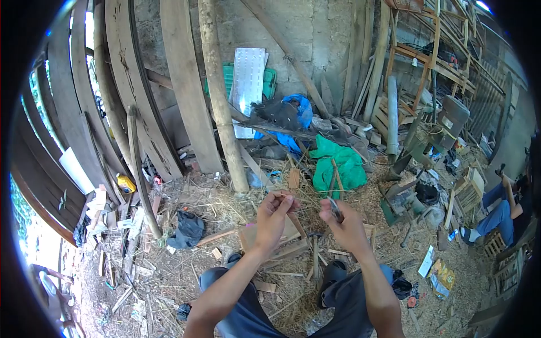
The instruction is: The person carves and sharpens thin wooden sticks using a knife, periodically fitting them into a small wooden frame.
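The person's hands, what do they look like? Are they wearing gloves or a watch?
The left hand and right hand are bare, with no gloves. No watch, bracelet or sleeve shows on the left forearm or right forearm.

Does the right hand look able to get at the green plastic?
Probably, with a lean: the green plastic lies ahead of the right hand, thin sticks across its front, but that hand grips a small tool.

Two bare hands above littered ground, green plastic sheet (340, 169), leaning planks (189, 84)
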{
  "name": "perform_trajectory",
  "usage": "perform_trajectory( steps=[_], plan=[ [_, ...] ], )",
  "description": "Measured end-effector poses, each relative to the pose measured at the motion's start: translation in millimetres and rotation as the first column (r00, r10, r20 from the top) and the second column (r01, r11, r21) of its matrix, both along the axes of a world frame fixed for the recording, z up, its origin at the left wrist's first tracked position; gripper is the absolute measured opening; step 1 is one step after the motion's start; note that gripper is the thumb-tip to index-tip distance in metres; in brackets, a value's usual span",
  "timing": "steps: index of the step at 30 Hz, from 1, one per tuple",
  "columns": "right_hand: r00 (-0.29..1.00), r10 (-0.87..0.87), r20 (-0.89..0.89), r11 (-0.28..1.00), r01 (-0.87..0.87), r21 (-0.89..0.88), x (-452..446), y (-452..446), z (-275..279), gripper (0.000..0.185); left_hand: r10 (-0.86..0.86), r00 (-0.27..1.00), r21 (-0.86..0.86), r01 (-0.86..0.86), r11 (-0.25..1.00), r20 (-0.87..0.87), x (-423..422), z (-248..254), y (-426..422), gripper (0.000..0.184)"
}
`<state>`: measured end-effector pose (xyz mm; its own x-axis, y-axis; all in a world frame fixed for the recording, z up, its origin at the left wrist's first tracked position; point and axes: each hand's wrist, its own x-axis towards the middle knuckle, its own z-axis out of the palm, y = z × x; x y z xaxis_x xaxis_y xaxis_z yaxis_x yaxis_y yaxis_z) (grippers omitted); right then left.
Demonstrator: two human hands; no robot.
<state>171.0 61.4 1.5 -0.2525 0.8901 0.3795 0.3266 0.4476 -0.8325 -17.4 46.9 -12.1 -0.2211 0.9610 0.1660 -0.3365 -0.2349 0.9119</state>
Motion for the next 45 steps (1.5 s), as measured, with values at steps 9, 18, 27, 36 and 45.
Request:
perform_trajectory(
  steps=[9, 18, 27, 36, 45],
  plan=[
    [0.957, -0.042, -0.289, 0.977, -0.021, -0.210, 4.6, 7.6, -0.4, 0.026, -0.191, 0.979, -0.167, 0.177, 0.970, -0.067, 0.4, 6.2, -10.8, 0.016],
    [0.919, -0.070, -0.389, 0.991, 0.019, -0.133, 13.7, 5.3, 12.2, 0.028, -0.401, 0.895, -0.162, 0.374, 0.913, -0.196, 25.4, 0.3, -21.1, 0.015],
    [0.876, 0.205, -0.437, 0.849, -0.381, -0.366, 20.3, -0.6, 21.7, 0.035, -0.308, 0.918, -0.118, 0.287, 0.951, -0.248, 16.8, 12.0, -17.2, 0.014],
    [0.829, 0.123, -0.546, 0.753, -0.436, -0.492, 23.1, 8.6, 16.3, 0.024, -0.373, 0.883, -0.123, 0.352, 0.928, -0.285, 19.5, 8.8, -24.1, 0.011],
    [0.788, 0.190, -0.586, 0.657, -0.545, -0.521, 12.4, -1.1, 21.1, 0.016, -0.281, 0.906, -0.129, 0.253, 0.959, -0.316, 26.4, 16.5, -27.3, 0.010]
  ],
)
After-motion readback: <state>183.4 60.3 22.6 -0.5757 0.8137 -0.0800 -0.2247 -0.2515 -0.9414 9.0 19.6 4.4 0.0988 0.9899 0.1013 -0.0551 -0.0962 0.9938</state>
